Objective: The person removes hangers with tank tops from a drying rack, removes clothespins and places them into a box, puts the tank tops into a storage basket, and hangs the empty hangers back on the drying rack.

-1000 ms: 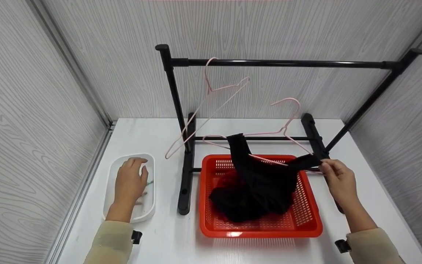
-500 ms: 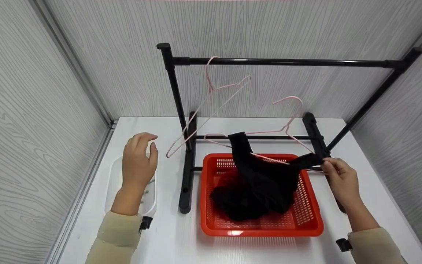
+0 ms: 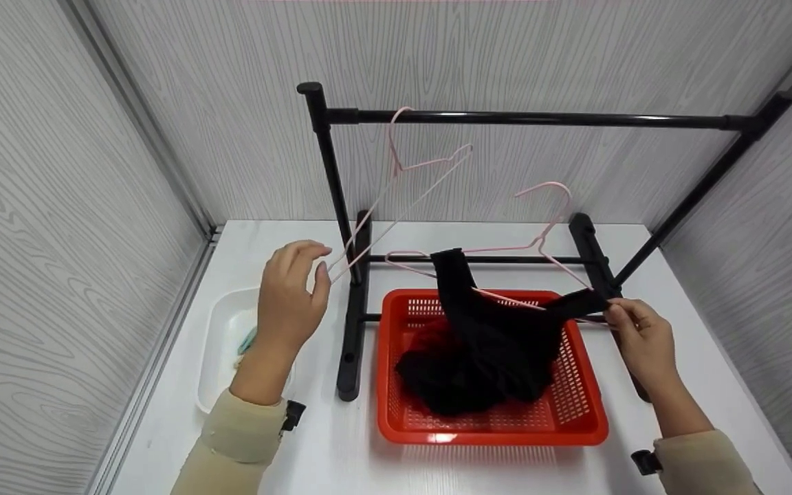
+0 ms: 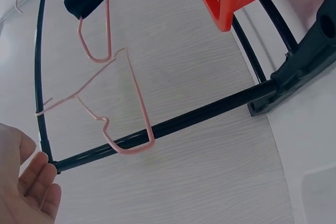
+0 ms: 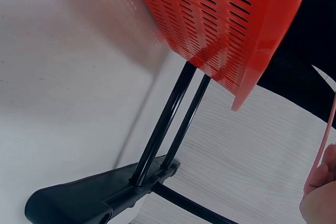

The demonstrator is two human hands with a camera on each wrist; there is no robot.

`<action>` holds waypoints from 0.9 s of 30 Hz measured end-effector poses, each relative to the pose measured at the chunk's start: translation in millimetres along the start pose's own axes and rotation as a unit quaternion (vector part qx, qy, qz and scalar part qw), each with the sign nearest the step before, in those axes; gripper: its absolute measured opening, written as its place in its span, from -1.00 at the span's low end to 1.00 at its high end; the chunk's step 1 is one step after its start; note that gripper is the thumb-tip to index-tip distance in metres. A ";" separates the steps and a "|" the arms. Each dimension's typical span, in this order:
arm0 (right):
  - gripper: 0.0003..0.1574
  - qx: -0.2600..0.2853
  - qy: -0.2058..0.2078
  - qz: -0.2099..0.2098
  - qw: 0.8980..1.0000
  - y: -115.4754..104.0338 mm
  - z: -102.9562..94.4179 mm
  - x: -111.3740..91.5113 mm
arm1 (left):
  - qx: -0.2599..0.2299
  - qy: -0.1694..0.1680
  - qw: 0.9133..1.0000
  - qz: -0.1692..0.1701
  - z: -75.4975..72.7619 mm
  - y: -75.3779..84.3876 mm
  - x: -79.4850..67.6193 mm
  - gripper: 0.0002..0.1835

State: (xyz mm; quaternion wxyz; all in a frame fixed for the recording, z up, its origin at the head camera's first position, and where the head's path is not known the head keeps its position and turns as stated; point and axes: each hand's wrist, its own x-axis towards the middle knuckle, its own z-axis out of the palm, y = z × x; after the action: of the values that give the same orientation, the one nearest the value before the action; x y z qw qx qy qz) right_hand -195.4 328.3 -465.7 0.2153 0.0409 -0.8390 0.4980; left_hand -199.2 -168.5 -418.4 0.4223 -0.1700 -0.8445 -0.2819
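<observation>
In the head view a black garment (image 3: 506,337) with two straps, like a tank top, hangs on a pink wire hanger (image 3: 504,247), its lower part drooping into the red basket (image 3: 492,438). My right hand (image 3: 645,340) pinches the hanger's right end, at the strap there. The other strap is looped over the hanger's left side. My left hand (image 3: 293,295), fingers loosely bent and thumb apart, is raised near the lower corner of a second pink hanger (image 3: 430,163). Nothing shows between its fingers, in the left wrist view either.
The second hanger hooks over the top bar of a black rack (image 3: 540,119). Partly behind my left arm, a white tray (image 3: 212,357) holds small clothes pegs (image 3: 247,340). The basket stands between the rack's feet, with red cloth (image 3: 427,337) under the black. Grey panels enclose the table.
My left hand has risen from over the white tray and moved right towards the hanging hanger. The right hand keeps its pinch, and garment and hanger have hardly shifted.
</observation>
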 end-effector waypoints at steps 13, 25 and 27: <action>-0.81 -0.012 0.002 -0.018 1.000 19.6 -1.7 2.7 | -0.017 -0.014 1.000 0.019 22.8 21.4 20.1 -0.80; -0.81 -0.012 0.011 -0.004 1.000 11.6 2.4 3.9 | -0.038 -0.074 0.996 0.024 60.7 45.6 19.2 -0.78; -0.81 -0.009 0.009 -0.006 1.000 2.3 2.4 2.8 | -0.036 -0.086 0.995 0.021 66.8 49.9 19.0 -0.77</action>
State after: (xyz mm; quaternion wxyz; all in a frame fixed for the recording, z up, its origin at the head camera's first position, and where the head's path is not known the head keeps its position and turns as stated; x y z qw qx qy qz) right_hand -199.4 327.8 -467.4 0.2260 0.0397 -0.8413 0.4894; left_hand -225.4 -87.1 -418.8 0.3476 -0.2266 -0.8633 -0.2873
